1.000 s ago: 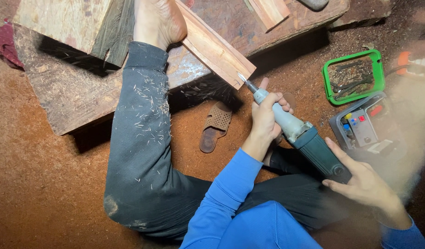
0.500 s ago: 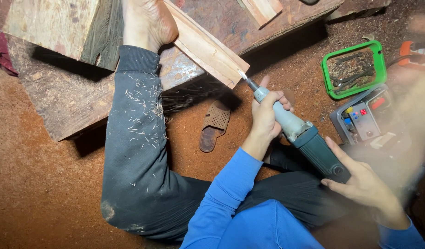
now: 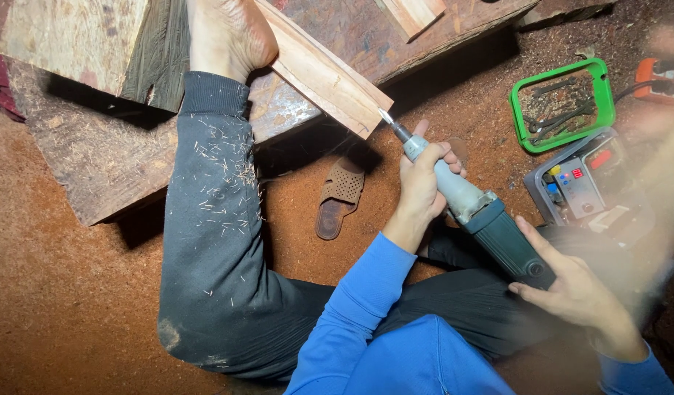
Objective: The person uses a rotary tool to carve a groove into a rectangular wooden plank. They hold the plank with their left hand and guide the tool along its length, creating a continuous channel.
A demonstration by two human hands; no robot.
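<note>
Across the top of your view lies the big rough timber slab, resting on the reddish sawdust floor, and your bare foot presses on it beside the pale wooden strip that slants down toward you. Your leg in the dark trouser, flecked with shavings, stretches from the foot back to your lap. Compared with a second ago, the slab and strip sit a little further left and higher in view, while your grip looks unchanged. Your left hand is wrapped tightly around the grey neck of the rotary grinder, fingers closed on it; your right hand lies against the green rear body with the fingers spread rather than clenched. The grinder's small bit sits just at the strip's lower end. Right of the tool stand a grey case and a green tray of bits; a brown sandal lies under the slab's edge.
</note>
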